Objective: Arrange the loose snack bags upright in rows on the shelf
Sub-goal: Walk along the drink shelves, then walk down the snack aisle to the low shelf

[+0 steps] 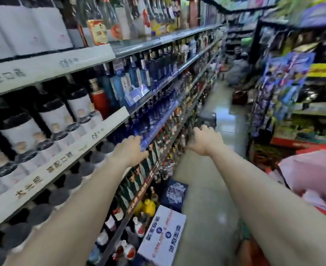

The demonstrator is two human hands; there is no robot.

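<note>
Both my arms stretch forward down a shop aisle. My left hand (132, 148) hovers by the blue-edged front of a bottle shelf (158, 121), fingers bent downward, nothing visible in it. My right hand (206, 140) hangs over the aisle floor beside the lower shelves, fingers loosely curled and holding nothing. Snack bags (285, 79) in blue and purple hang or stand on the rack to the right, far from both hands. The view is blurred by motion.
Liquor bottles fill the left shelving from top to bottom. A white carton (164, 235) and a dark blue box (174, 192) sit on the floor by the shelf foot. A grey stool-like object (208, 118) stands further down the aisle. A pink plastic bag (311, 173) bulges at the right.
</note>
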